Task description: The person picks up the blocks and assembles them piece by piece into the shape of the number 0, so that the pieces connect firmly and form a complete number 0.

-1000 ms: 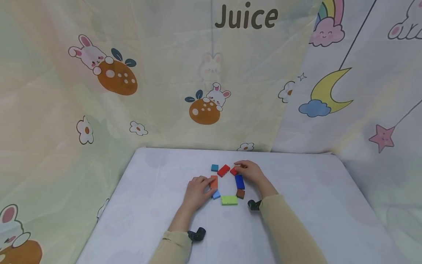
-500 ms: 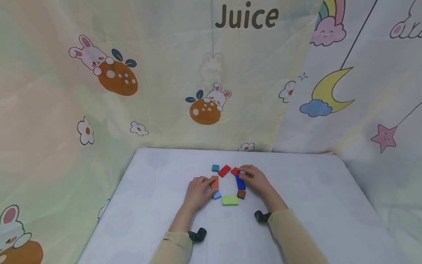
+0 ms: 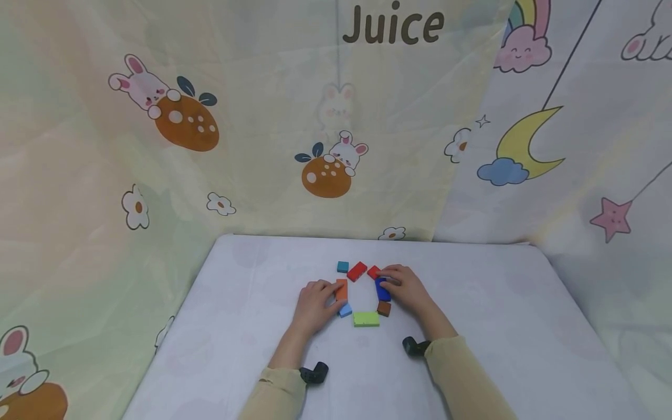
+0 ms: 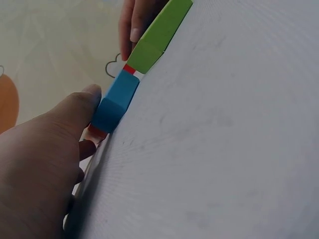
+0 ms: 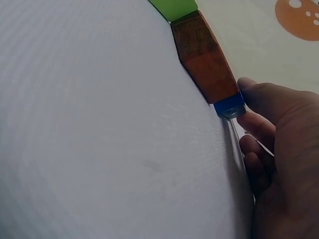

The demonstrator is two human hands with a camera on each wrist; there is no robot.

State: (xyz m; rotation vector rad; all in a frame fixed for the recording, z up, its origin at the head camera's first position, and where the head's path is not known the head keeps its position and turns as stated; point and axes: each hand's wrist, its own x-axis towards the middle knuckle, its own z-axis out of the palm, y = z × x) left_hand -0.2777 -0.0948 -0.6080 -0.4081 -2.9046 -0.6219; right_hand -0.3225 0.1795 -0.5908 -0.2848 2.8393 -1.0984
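Note:
Several small coloured blocks lie in a ring on the white table (image 3: 472, 326). My left hand (image 3: 314, 303) rests at the ring's left; its fingertips touch the orange block (image 3: 342, 290) and its thumb (image 4: 75, 112) lies against the light blue block (image 3: 345, 310) (image 4: 114, 102). My right hand (image 3: 405, 287) is on the ring's right side, fingers curled over the dark blue block (image 3: 382, 290) and thumb against its end (image 5: 229, 107). The brown block (image 3: 384, 308) (image 5: 204, 59) and green block (image 3: 366, 319) (image 4: 159, 37) close the near side.
A teal block (image 3: 342, 266), a red block (image 3: 357, 271) and a small red block (image 3: 373, 272) form the ring's far side. Printed cloth walls (image 3: 325, 146) stand behind the table and on both sides. Bare tabletop lies around the ring.
My right hand has slid back from the small red block onto the dark blue block, and its forearm has drawn toward me. The left hand has stayed in place.

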